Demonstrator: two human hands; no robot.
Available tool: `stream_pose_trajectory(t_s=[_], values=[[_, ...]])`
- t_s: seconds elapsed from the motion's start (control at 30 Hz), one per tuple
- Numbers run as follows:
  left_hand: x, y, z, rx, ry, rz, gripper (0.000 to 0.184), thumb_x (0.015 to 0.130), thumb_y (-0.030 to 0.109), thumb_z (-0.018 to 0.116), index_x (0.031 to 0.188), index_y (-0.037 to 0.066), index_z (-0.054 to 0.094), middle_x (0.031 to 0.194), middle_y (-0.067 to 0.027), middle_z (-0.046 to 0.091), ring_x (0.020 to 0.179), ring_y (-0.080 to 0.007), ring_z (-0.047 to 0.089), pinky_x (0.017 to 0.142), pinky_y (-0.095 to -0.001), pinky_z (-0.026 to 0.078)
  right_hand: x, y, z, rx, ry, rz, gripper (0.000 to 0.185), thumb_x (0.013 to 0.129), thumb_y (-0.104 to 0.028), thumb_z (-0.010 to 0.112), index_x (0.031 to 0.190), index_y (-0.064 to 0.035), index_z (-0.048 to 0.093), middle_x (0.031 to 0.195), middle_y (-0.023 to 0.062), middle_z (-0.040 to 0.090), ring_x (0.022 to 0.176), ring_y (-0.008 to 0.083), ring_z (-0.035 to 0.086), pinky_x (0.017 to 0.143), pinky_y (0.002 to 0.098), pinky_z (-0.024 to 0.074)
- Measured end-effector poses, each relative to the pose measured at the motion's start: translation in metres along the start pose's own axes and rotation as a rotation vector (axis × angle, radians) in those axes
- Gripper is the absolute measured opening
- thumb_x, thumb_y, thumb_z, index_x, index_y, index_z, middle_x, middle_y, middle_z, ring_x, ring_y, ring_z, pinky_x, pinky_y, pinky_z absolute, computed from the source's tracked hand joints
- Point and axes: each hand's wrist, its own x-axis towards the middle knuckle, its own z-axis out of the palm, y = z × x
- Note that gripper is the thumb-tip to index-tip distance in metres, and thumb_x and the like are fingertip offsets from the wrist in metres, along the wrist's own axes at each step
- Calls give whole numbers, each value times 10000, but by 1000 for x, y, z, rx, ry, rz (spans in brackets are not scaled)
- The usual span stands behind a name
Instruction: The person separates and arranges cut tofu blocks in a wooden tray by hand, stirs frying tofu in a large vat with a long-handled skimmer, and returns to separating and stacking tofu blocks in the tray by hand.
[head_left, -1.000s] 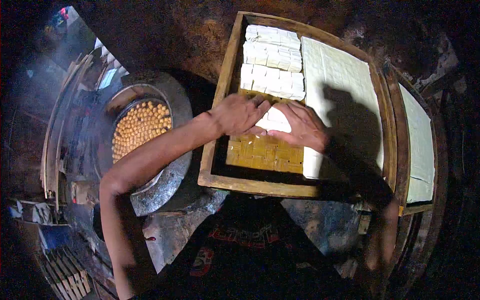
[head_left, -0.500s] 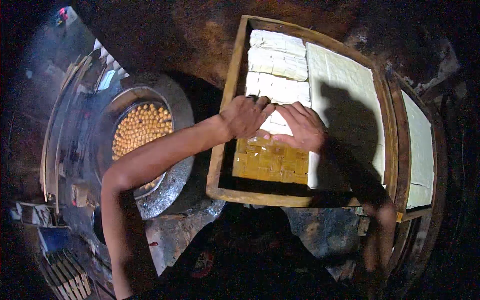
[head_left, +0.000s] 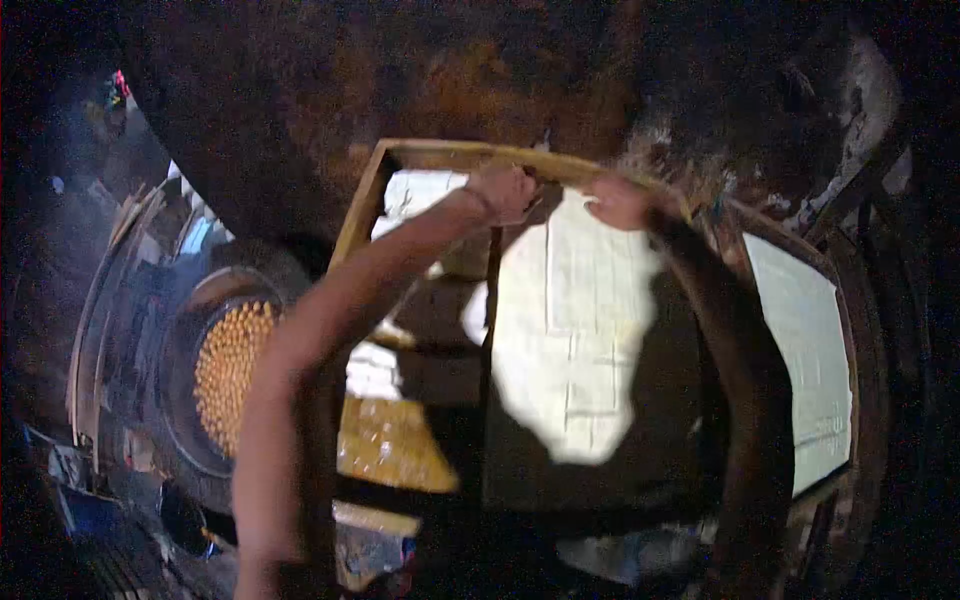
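Observation:
Scored white slabs that look like tofu [head_left: 590, 300] lie in a wooden-framed tray [head_left: 355, 235] in front of me. My left hand [head_left: 505, 192] is at the tray's far side, above the gap between the left blocks and the right slab, its fingers curled and blurred. Close to the far frame, my right hand [head_left: 622, 203] bends its fingers over the right slab's far end. What lies under either set of fingers is hidden. Smaller white blocks [head_left: 372, 372] sit in the left part, partly behind my left forearm, with woven yellow-brown matting [head_left: 390, 440] bare at the near left.
A round pan [head_left: 175, 400] full of golden-brown pieces [head_left: 232, 370] stands left of the tray, beside my left arm. Another framed white slab [head_left: 810, 350] is at the right. A dark stained surface [head_left: 450, 80] lies beyond the tray.
Both hands have left the small blocks at the left and reached to the tray's far side, the right one over the right slab. My view has shifted, so the tray appears lower.

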Motion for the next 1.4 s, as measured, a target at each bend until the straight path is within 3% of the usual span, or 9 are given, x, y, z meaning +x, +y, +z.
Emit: stream_pose_trajectory(t_s=[0.1,0.23,0.3,0.37,0.47,0.5,0.57,0.93,1.4], values=[[58,4,31,-85,352,62,333,890,313,477,1093,76,593,1005,-154,646,838,-309,660,758,-487,522,27,13,13,-499,-167,-74,329,864,-124,476,1145,22,562,937,243,630,774,305,625,756,438,504],[111,16,93,-16,562,5,327,865,321,485,1079,117,624,1002,-128,652,809,-317,654,775,-477,521,48,41,69,-547,120,-207,283,799,-62,430,984,73,596,934,280,608,869,379,605,804,474,477],[92,15,70,-113,388,29,323,894,339,459,1034,113,642,934,-152,667,799,-328,665,738,-451,538,28,13,43,143,212,-42,291,778,-66,456,982,86,598,971,289,604,945,416,584,848,481,464],[87,8,63,-128,317,45,339,922,354,434,986,110,661,881,-161,682,782,-324,678,695,-423,555,34,10,31,97,71,20,321,766,-61,459,1027,64,597,996,284,604,965,419,580,850,481,462],[113,-5,86,-255,729,281,374,916,402,439,1016,103,640,864,-187,662,784,-365,650,720,-499,525,44,21,30,115,-19,72,367,744,-63,469,1078,14,602,1015,264,610,967,405,586,835,468,466],[118,-8,88,-251,730,279,374,916,402,439,1016,103,640,864,-187,662,784,-365,650,720,-499,525,48,26,33,185,28,57,376,735,-72,476,1082,-14,609,1009,250,618,948,389,598,817,454,473],[96,-5,52,-410,218,164,395,917,410,434,1049,86,617,935,-207,648,848,-394,630,766,-517,503,50,30,21,227,-46,50,358,710,-89,498,1042,-17,610,980,225,631,919,370,609,783,442,482],[104,-21,38,-662,186,350,395,895,416,541,1082,71,591,884,-192,649,828,-343,635,755,-448,496,40,27,-12,307,-280,-11,581,744,-134,594,1310,-66,477,1245,135,561,1144,254,533,958,357,421],[89,-9,35,-309,435,413,466,901,475,531,1090,51,575,696,-183,628,680,-377,630,656,-492,508,37,40,6,348,45,-277,450,760,-130,686,1171,-21,539,1118,131,594,1032,229,570,889,382,452]])
